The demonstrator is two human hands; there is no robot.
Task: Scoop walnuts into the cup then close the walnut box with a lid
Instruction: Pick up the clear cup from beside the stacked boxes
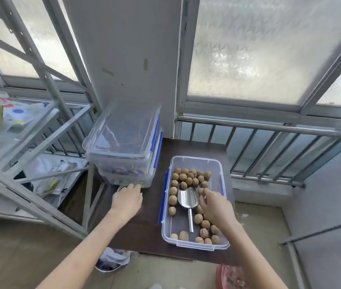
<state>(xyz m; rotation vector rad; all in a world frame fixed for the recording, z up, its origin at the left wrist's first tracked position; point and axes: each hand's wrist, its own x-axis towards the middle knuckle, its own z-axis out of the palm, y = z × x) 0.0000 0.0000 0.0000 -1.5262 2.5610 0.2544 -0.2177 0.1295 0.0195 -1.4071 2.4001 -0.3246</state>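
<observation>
frosted windows [248, 49], white pillar [123, 49], metal railing [269, 130], dark table [144, 232].

Both hands [127, 198] [215, 205] outstretched, fingers loosely curled

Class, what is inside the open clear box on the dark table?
The open box holds loose walnuts and a metal scoop. The right hand covers some walnuts on the right.

No readable text, label, brand or number anywhere in view.
</observation>
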